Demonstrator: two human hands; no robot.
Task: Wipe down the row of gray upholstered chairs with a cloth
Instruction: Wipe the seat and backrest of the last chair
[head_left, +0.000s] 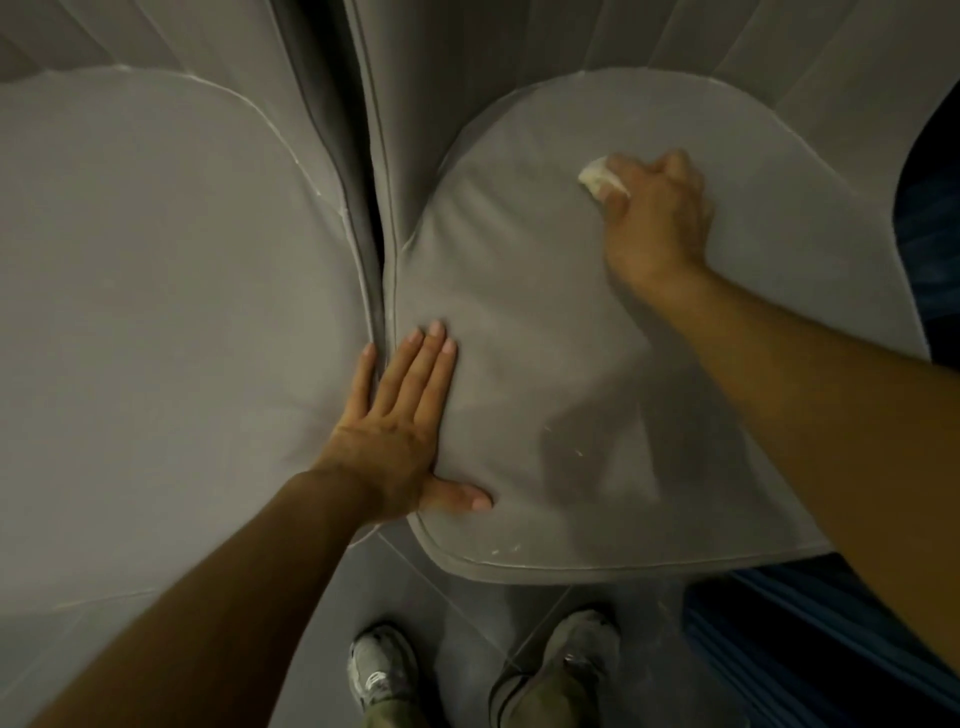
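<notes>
- Two gray upholstered chairs fill the view side by side; the left seat (156, 312) and the right seat (519, 374) nearly meet along a dark, narrow gap, with their backrests (467, 47) rising at the top
- The right seat is the one in hand, so the step looks like wiping its cushion, far corner first
- A gray floor (405, 597) shows below the front edges, and a dark blue surface (930, 234), too dim to identify, lies just beside the right seat
- The left hand (400, 426) lies flat with fingers straight and spread, pressing the near left part of the right seat, thumb along its front edge and little finger at the gap; it holds nothing and seems to steady the cushion
- The right hand (654, 218) reaches to the far right of the same seat, fingers curled round the cloth
- Two shoes (582, 654) stand on the floor below
- The cloth (600, 176), a small pale wad, pokes from the fingertips and touches the upholstery
- White flecks (576, 452) dot the seat's near middle, with more at the front piping
- Next, I judge, the cloth should sweep toward the body across those flecks, and the left hand must lift clear of its patch
</notes>
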